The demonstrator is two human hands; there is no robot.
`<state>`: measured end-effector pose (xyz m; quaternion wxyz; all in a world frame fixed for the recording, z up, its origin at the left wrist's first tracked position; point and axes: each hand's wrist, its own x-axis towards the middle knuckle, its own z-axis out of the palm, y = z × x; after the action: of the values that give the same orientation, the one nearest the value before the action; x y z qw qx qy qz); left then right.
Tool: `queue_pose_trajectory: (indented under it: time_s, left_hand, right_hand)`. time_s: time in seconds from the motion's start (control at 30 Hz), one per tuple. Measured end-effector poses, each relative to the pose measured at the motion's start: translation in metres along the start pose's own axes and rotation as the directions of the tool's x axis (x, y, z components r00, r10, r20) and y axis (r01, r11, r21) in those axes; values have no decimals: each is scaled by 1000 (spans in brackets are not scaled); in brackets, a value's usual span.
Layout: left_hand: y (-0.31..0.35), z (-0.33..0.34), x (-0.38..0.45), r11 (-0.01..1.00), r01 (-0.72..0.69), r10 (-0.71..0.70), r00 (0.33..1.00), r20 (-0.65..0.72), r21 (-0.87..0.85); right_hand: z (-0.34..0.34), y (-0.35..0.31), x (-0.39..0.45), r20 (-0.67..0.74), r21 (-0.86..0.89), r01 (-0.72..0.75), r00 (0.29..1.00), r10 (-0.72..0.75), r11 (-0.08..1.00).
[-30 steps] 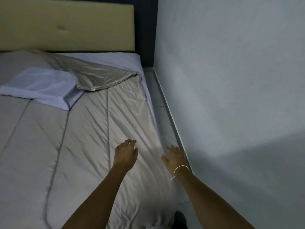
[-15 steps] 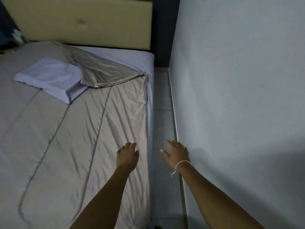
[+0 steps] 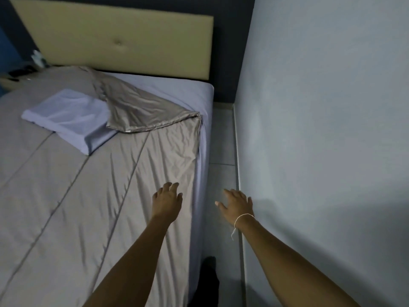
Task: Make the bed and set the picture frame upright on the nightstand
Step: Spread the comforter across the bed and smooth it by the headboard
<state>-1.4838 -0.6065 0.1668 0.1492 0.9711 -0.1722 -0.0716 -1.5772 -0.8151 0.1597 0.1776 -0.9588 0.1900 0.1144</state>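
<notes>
Bedmaking is lying half done: beyond the left hand (image 3: 167, 201), hovering slack and empty, the duvet (image 3: 93, 196) corner is sitting folded back beside the pillow (image 3: 66, 118). Right hand (image 3: 235, 204) is hanging released (frame unseen).

Bed (image 3: 205, 100) sat against a tan headboard (image 3: 124, 41), with a lavender sheet (image 3: 177, 87) showing at the head end and along the right edge. Grey duvet (image 3: 77, 207) covered most of it, its top right corner folded back. A lavender pillow (image 3: 68, 118) lay on the duvet, partly under that fold.
</notes>
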Motion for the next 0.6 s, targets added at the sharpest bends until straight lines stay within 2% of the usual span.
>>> queue_pose_trajectory:
  time_s: [0.13,0.27,0.4,0.6]
  left_hand:
    - [-7,3,70,997,73,-75,996,-49,-40]
    - [-16,9,135,985,168,-167,986,19,-41]
    - [-19,4,190,975,218,-217,976,32,-37]
    - [-10,-4,258,958,283,-283,959,12,-46]
  right_hand:
    - [-15,-5,76,73,-48,66,995,-62,997]
    - [-29,-10,153,121,-59,130,985,-122,990]
    - [-47,-15,219,166,-52,164,974,-153,985]
    - [-63,-15,307,141,-43,223,967,-215,974]
